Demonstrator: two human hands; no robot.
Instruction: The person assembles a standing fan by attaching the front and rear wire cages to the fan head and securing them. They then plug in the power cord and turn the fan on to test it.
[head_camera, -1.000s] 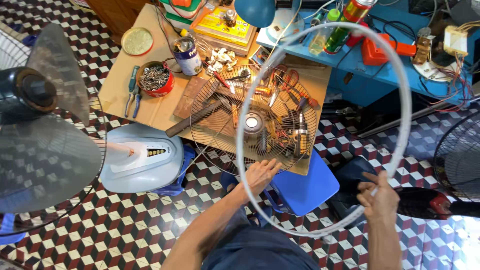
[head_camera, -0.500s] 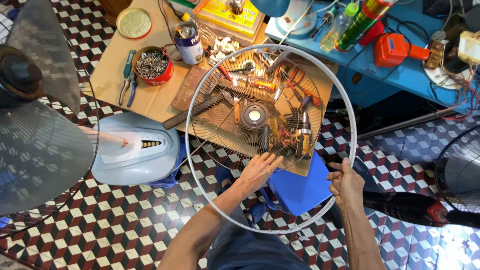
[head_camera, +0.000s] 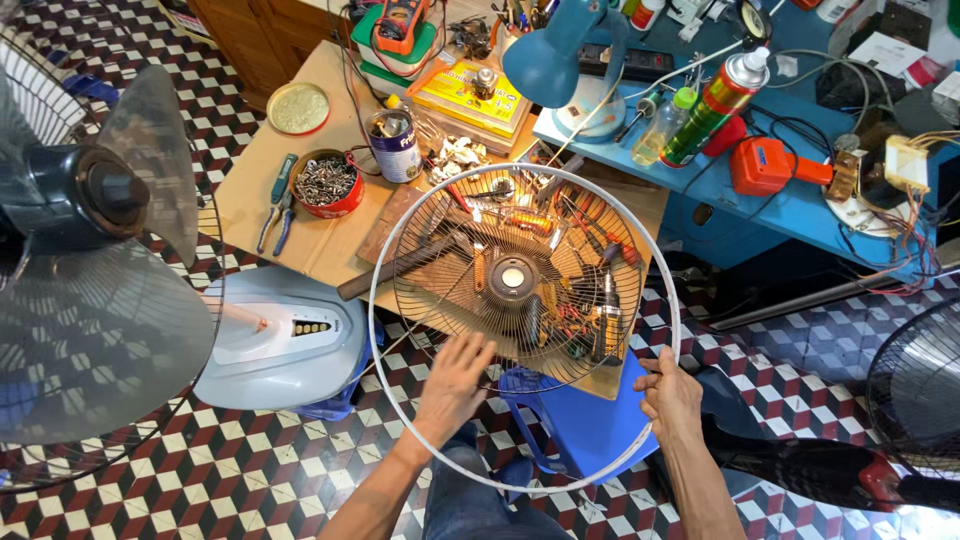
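Gripping white ring (head_camera: 385, 352) above checkered floor (head_camera: 250, 480), beside cluttered bench (head_camera: 330, 235).

A flat yellow cardboard box with a printed label (head_camera: 468, 92) lies on the wooden bench top, a green-and-orange handheld meter with a small grey screen (head_camera: 398, 25) just behind it. A blue labelled tin can (head_camera: 396, 146) stands beside a round red tin of screws (head_camera: 327, 184). On the blue table, a green-and-red labelled spray can (head_camera: 718, 105) leans beside a clear plastic bottle with a green cap (head_camera: 665, 128).
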